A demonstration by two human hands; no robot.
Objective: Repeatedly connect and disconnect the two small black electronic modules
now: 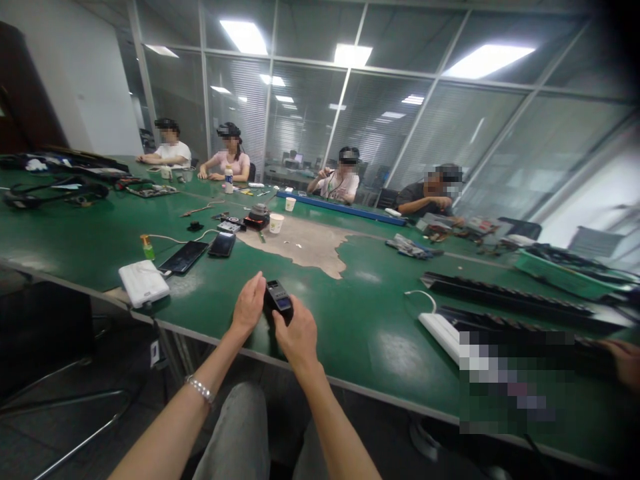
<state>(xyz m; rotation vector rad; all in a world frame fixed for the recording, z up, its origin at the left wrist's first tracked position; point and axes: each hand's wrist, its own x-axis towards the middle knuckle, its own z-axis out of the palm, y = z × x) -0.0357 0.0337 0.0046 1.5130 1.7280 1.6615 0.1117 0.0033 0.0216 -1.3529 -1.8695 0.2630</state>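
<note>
A small black handheld device point(279, 294) with a grey face and a little bluish screen stands near the table's front edge. My right hand point(300, 333) is wrapped round its lower right side, thumb at the front. My left hand point(247, 305), a silver bracelet on its wrist, is at the device's left side with fingers stretched out. Whether those fingers touch the device I cannot tell. Beyond my hands, a bare tan patch point(305, 243) shows in the green tabletop point(350, 320).
Two dark phones point(186, 257) and a white power bank point(143, 283) lie to the left. Paper cups point(276, 223) stand mid-table. At right are a white power strip point(441, 335), black rails point(505, 300) and a green basket point(560, 273). Several people sit across the table.
</note>
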